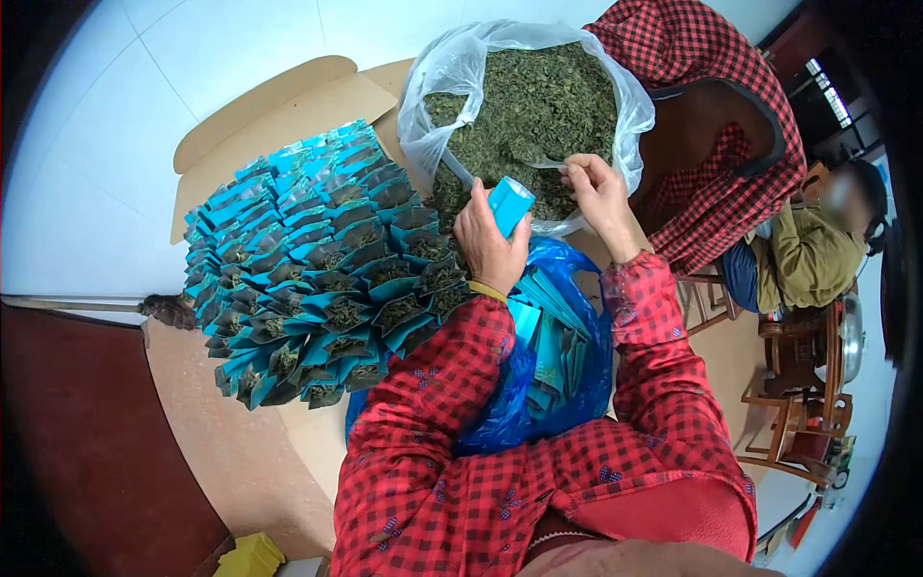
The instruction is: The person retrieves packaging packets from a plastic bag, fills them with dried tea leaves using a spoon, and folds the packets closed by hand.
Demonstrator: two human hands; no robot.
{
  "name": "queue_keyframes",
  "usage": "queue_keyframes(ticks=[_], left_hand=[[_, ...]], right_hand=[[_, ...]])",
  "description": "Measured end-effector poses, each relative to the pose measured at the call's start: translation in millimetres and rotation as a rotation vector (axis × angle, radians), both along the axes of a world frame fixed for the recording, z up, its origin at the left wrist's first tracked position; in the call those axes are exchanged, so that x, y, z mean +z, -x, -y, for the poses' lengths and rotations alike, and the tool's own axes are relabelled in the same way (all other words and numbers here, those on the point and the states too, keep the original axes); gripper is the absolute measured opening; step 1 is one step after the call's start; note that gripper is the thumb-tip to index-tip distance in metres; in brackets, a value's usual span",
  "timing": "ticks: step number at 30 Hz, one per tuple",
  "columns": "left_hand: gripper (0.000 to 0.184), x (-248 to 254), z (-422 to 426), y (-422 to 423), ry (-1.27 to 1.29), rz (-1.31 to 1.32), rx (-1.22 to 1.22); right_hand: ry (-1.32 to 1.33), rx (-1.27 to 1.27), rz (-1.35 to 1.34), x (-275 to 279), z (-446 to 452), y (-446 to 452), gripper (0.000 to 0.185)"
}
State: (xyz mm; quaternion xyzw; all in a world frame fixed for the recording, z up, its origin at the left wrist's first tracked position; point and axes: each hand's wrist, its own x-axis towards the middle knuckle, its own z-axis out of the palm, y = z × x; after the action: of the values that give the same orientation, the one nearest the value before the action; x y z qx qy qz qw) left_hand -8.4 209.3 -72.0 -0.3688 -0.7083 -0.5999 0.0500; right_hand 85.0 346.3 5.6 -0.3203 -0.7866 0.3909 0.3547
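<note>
My left hand (488, 242) is closed around a small blue pouch (512, 202), held tilted with its pale end up. My right hand (604, 197) pinches the handle of a spoon (550, 163). The spoon's bowl is over or in dark green dried leaves that look like tea (548, 91), and its edges are hard to make out against them. These leaves fill a large clear plastic bag (437, 82) in front of me. Below my hands, a blue plastic bag (495, 423) holds many flat blue pouches (562, 356).
Rows of upright blue pouches (327, 250) with leaves at their open tops stand to the left, beside cardboard (279, 101). A chair draped in red checked cloth (779, 125) is at the right. Another person (812, 240) sits farther right, near wooden furniture (803, 423).
</note>
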Motion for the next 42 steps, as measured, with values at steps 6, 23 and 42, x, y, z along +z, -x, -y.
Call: queue_keyframes(ticks=[6,23,42], left_hand=[[0.084,0.4,0.1,1.1,0.010,0.003,-0.012],[0.083,-8.2,-3.1,2.2,-0.040,0.031,-0.047],[0.081,-8.3,2.1,-1.2,-0.228,0.109,-0.088]], right_hand=[[-0.104,0.145,0.117,34.7,19.3,-27.7,0.013],[-0.060,1.045,-0.252,131.1,91.8,-26.3,0.006],[0.197,1.671,-0.838,164.7,127.9,-51.8,0.021]])
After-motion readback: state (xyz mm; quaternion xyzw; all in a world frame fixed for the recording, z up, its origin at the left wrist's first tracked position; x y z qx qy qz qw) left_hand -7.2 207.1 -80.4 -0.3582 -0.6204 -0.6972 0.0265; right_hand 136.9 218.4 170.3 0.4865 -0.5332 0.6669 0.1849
